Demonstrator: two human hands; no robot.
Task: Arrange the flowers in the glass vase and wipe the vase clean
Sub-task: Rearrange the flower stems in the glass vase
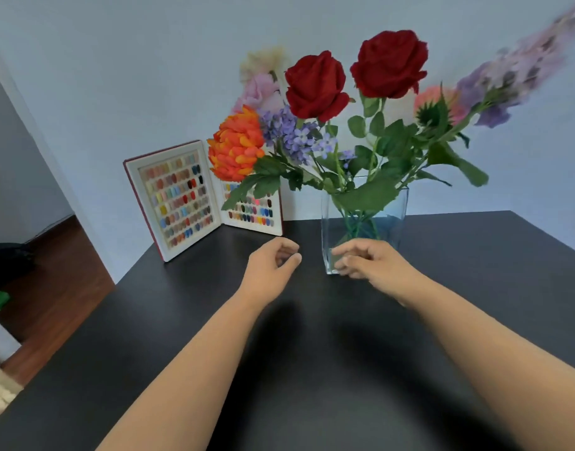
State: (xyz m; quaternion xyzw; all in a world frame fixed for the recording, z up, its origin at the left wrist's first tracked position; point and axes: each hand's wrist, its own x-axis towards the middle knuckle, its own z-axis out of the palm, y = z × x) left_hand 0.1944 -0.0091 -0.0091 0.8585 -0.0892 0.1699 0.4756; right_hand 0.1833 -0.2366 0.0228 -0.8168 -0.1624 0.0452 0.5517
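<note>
head view: flowers point(315, 83) stand arranged in the vase point(364, 219) at the back of the table point(312, 369). left hand point(273, 265) loosely curled, empty; right hand point(367, 262) half-closed at its base. no cloth visible, wiping likely remains.

On the surface point(312, 353), the glass vase point(364, 222) holds the flowers point(344, 125); an open nail-swatch book point(195, 196) stands left behind it, against the wall point(149, 76).
</note>
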